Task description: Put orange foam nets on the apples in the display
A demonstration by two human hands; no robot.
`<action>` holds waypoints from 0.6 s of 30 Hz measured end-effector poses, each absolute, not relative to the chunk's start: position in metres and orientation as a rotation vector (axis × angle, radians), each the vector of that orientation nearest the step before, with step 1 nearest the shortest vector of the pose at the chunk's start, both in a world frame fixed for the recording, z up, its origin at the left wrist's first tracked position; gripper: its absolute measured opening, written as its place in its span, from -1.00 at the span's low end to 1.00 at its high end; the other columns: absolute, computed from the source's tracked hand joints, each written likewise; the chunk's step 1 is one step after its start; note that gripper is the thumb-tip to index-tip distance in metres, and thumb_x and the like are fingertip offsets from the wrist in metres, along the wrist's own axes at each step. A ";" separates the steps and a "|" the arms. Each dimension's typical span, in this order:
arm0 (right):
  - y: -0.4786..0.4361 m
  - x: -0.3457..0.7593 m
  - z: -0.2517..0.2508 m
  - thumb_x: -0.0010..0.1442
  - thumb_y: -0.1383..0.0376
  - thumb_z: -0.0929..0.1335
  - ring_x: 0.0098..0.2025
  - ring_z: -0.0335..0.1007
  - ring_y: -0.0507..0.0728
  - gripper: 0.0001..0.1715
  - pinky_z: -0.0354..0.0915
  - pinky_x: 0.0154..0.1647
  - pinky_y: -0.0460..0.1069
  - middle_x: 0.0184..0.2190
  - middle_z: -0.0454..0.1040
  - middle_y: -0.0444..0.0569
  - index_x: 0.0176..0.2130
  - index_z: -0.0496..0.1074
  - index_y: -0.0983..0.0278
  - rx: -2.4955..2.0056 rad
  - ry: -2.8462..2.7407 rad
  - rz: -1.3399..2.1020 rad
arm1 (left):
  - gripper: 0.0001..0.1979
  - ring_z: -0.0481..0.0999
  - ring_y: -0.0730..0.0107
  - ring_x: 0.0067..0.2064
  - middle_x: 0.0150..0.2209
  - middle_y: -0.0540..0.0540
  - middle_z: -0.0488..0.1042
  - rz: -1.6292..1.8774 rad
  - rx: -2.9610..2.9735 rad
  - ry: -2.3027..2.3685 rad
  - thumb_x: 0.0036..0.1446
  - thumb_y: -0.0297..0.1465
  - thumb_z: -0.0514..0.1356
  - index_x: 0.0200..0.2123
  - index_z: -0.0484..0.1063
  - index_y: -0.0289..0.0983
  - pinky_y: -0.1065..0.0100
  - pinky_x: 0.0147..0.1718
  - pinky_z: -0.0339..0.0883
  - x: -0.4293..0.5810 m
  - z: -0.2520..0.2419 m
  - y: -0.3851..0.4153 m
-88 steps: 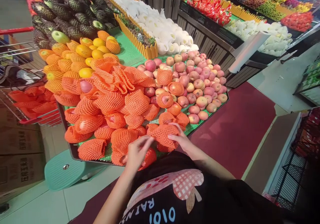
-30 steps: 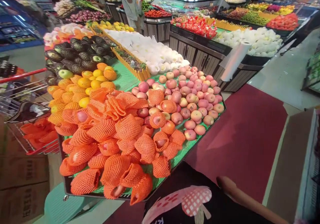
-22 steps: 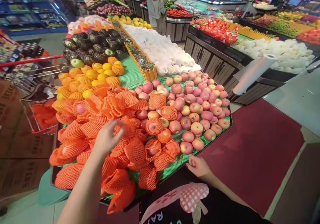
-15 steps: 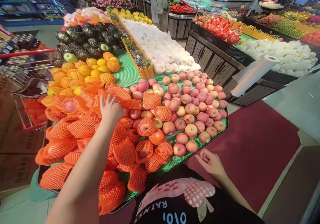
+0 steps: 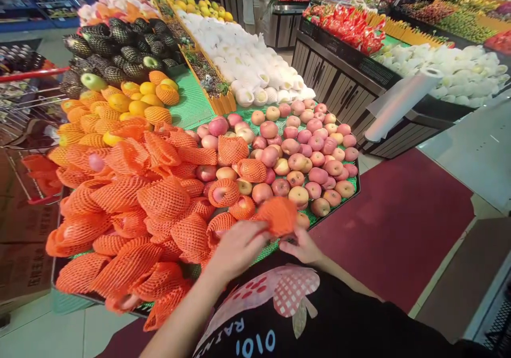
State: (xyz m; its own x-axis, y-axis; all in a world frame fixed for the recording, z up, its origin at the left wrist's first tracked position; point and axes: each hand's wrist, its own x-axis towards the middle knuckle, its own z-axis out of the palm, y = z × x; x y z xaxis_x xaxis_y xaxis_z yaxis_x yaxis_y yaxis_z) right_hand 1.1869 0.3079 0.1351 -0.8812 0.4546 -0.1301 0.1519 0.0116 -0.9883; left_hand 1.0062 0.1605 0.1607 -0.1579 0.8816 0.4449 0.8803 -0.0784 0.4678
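Observation:
My left hand (image 5: 241,247) pinches an orange foam net sleeve (image 5: 279,216) over the front edge of the apple display. The sleeve is smeared by motion, and whether any fruit is inside I cannot tell. At its lower right edge is my right hand (image 5: 305,249), thumb and fingers apart, the fingertips partly hidden at the sleeve. Bare red-yellow apples (image 5: 298,197) lie just beyond both hands. To the left spreads a heap of orange foam nets (image 5: 163,198), some with fruit showing inside. One netted apple (image 5: 223,193) sits among the bare ones.
Yellow fruit (image 5: 120,102) and dark netted fruit (image 5: 131,54) lie farther back on the left. White-wrapped fruit (image 5: 259,75) fills the rear section. A shopping cart (image 5: 27,75) stands at left. On the right, a plastic bag roll (image 5: 403,105) stands near another produce counter (image 5: 331,75).
My left hand has come from the net heap toward my body and right, carrying an orange foam net. My right hand has risen slightly leftward to meet it, its curled fingers now parted.

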 end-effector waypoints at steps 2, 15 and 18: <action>0.302 1.190 0.132 0.12 -0.26 0.48 -0.02 0.54 0.26 -0.31 0.43 0.09 0.18 -0.07 0.62 0.06 -0.04 0.53 0.19 -0.650 -2.020 1.998 | -0.84 0.64 0.16 -0.07 -0.05 -0.14 0.66 1.053 1.989 1.866 0.33 -0.40 0.14 -0.11 0.52 -0.15 0.20 -0.09 0.50 1.039 0.146 0.158; 0.282 1.249 0.099 0.12 -0.23 0.46 -0.51 0.37 0.08 -0.38 0.29 -0.44 -0.03 -0.52 0.50 -0.08 -0.39 0.50 0.29 -1.022 -2.043 2.023 | -0.84 0.39 0.40 -0.48 -0.48 0.05 0.43 1.167 1.231 1.772 0.27 -0.28 0.14 -0.31 0.43 -0.22 0.39 -0.44 0.19 1.064 0.104 0.146; 0.283 1.267 0.087 0.08 -0.16 0.49 -0.57 0.18 0.03 -0.45 0.12 -0.50 -0.06 -0.63 0.30 -0.20 -0.45 0.40 0.24 -1.258 -1.992 1.512 | -0.84 0.39 0.39 -0.50 -0.53 0.06 0.38 1.199 1.161 1.918 0.21 -0.28 0.15 -0.39 0.38 -0.21 0.40 -0.45 0.13 1.065 0.091 0.147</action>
State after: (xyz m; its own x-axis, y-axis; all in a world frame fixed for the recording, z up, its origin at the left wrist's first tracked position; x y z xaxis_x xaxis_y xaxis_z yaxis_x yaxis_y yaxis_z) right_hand 1.2671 0.2835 0.0867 -0.5499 0.8020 -0.2331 0.4402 0.0412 -0.8969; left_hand 1.0655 0.1470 0.0906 -0.4449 0.8950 -0.0326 0.3628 0.2134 0.9071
